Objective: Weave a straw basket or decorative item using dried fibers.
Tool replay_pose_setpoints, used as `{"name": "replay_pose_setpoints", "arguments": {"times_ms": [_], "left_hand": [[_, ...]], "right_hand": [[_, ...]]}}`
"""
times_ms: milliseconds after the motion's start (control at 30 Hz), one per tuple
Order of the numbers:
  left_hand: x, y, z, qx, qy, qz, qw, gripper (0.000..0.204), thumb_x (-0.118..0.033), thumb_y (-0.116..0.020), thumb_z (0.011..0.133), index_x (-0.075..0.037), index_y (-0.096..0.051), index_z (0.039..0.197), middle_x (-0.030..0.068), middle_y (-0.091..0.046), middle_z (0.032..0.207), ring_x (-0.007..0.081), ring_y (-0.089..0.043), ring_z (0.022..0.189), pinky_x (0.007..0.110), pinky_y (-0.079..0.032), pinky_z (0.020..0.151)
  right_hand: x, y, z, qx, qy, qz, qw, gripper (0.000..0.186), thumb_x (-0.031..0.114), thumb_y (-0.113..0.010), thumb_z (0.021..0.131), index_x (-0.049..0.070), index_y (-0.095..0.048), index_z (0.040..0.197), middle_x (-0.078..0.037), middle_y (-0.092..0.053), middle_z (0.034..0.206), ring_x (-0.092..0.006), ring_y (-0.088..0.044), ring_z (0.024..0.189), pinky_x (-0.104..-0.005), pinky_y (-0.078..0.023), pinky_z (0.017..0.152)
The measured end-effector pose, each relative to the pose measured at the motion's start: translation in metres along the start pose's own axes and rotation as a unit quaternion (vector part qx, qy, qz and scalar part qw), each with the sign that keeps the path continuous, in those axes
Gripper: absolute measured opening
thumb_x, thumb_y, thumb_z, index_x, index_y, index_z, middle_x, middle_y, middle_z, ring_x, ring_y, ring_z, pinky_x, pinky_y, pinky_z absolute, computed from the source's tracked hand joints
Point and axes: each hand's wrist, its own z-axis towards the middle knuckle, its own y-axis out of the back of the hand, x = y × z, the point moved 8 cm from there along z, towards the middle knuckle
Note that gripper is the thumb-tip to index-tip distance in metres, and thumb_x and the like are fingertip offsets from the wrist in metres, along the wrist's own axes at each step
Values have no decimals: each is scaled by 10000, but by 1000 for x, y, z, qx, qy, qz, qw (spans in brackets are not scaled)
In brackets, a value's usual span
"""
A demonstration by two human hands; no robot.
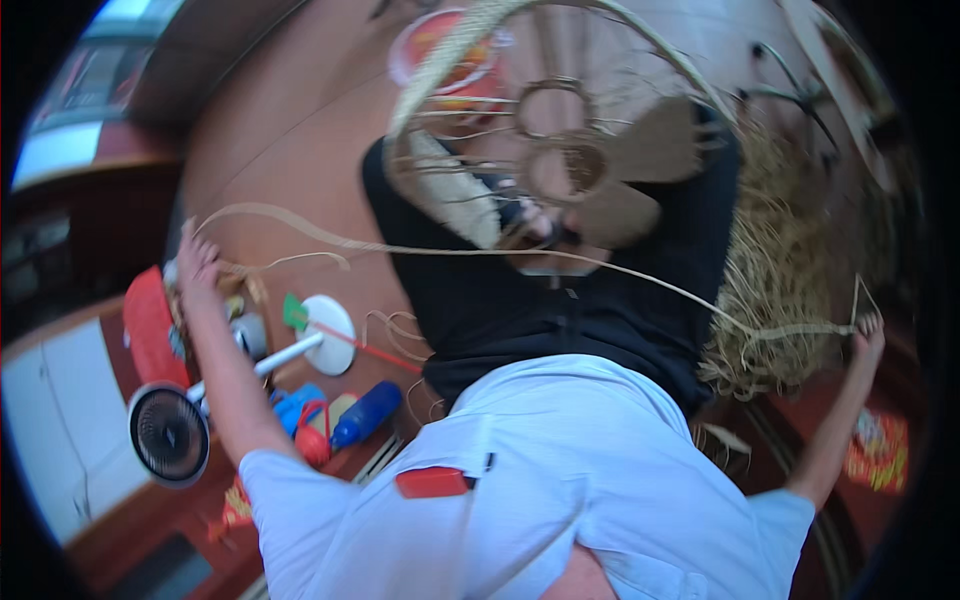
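A long tan strand of plant fibre (pixel 440 251) runs across in front of my body, its two ends at my widely spread hands. At the far left, my left hand (pixel 198 262) is closed on one end, its fingers somewhat blurred. Out at the right, my right hand (pixel 868 335) is a fist round the other end, where a short bent piece sticks up. Over my lap lies a woven fibre piece with a pale braided rim (pixel 408 110), two brown rings and brown petal-shaped panels (pixel 655 145). Neither hand touches this woven piece.
A heap of loose fibre strands (pixel 775 260) lies beside my right leg. A red tub (pixel 450 55) stands ahead. To the left are a small black fan (pixel 168 434), a white round-based stand (pixel 330 335), a blue bottle (pixel 368 414) and a red object (pixel 152 325).
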Motion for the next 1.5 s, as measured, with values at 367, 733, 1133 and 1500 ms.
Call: {"name": "replay_pose_setpoints", "arguments": {"times_ms": [367,733,1133,1500], "left_hand": [[146,-442,-290,492,37,144,858,590,-186,-739,992,-48,-534,1528,100,-695,1318,-6,-456,635,160,-412,596],[231,-405,-354,518,292,106,796,301,-160,-703,1037,1,-640,1284,50,-682,1115,125,-640,954,255,-523,837],[141,-7,-135,-130,17,289,948,345,-401,-580,1118,-106,-647,953,16,-594,749,56,-485,566,208,-342,438],[348,208,-318,276,143,849,427,383,-371,-554,1050,-45,-695,908,134,-691,811,169,-637,741,394,-521,651]], "right_hand": [[-382,-603,125,112,-55,-329,936,346,277,-553,1114,36,-774,1228,-145,-720,1320,-259,-658,1259,-407,-447,1166],[-470,-695,103,262,0,-384,885,228,290,-750,1018,136,-834,1164,-144,-616,1485,-334,-541,1428,-505,-384,1215],[-452,-552,108,52,-215,-247,944,239,245,-697,1065,49,-771,1181,-15,-741,1045,-75,-666,906,-250,-554,794],[-456,-218,3,-417,-169,-266,853,219,218,-701,1047,78,-709,1215,16,-722,958,-48,-621,772,-203,-494,649]]}}
